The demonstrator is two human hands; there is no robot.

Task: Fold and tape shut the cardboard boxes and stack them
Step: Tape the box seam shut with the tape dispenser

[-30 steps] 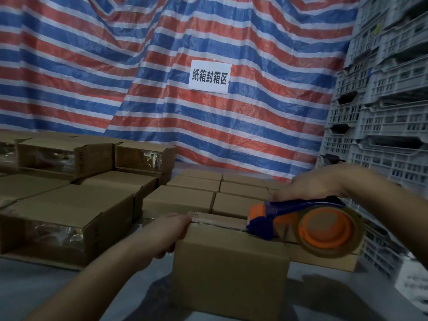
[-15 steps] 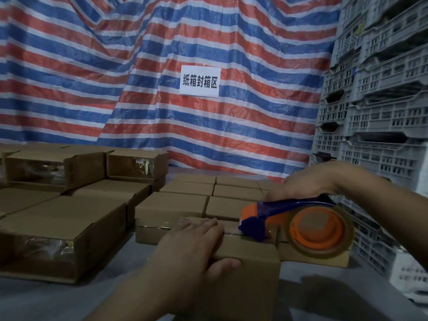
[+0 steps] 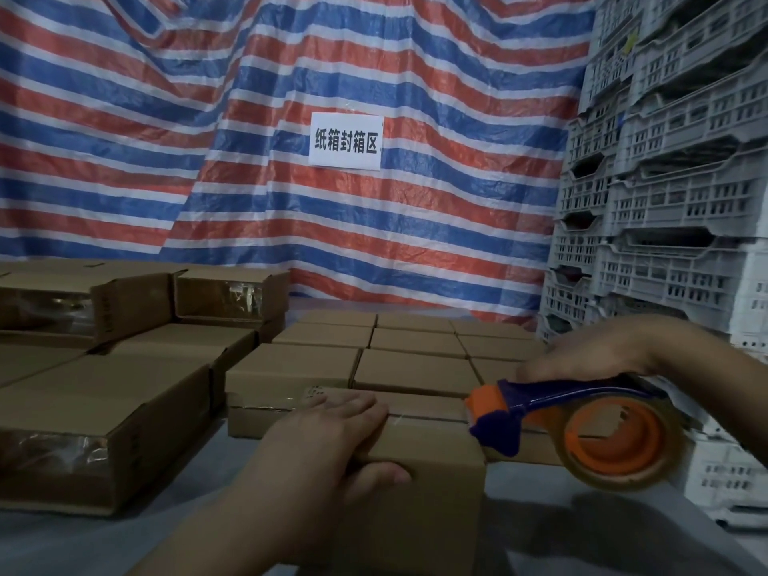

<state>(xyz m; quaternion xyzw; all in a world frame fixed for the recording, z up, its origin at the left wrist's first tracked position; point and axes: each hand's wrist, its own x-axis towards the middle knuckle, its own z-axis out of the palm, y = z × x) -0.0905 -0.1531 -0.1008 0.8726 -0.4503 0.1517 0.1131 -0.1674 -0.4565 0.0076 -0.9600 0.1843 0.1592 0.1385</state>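
Since half a second ago the tape dispenser (image 3: 582, 430) has slid further right, its blue nose now past the near box's right corner, while the left hand (image 3: 332, 442) stays pressed on the lid.

Behind both hands hangs a red, white and blue striped tarpaulin (image 3: 166, 139) bearing a white paper sign (image 3: 345, 141). Right of the right hand (image 3: 590, 355) rises a stack of grey plastic crates (image 3: 673, 180), cut off by the frame edge. Left of the left hand lie larger cartons (image 3: 104, 392) with shiny clear tape on their near ends; their far parts run out of view. Beyond the fingers sits a flat layer of small sealed boxes (image 3: 415, 351) set edge to edge.

Under the left hand stands the cardboard box (image 3: 432, 480) being taped, long axis running left to right, its lid seam pointing toward the dispenser. Palm and spread fingers lie flat on top, thumb hooked over the front face; the hand hides the box's left half. Clear tape along the seam is hard to make out.

Just right of that box, the right hand is closed over the dispenser's blue handle, roll and orange hub hanging below it, clear of the box. Bare grey table (image 3: 582, 534) lies open beneath the roll and in front of the box.
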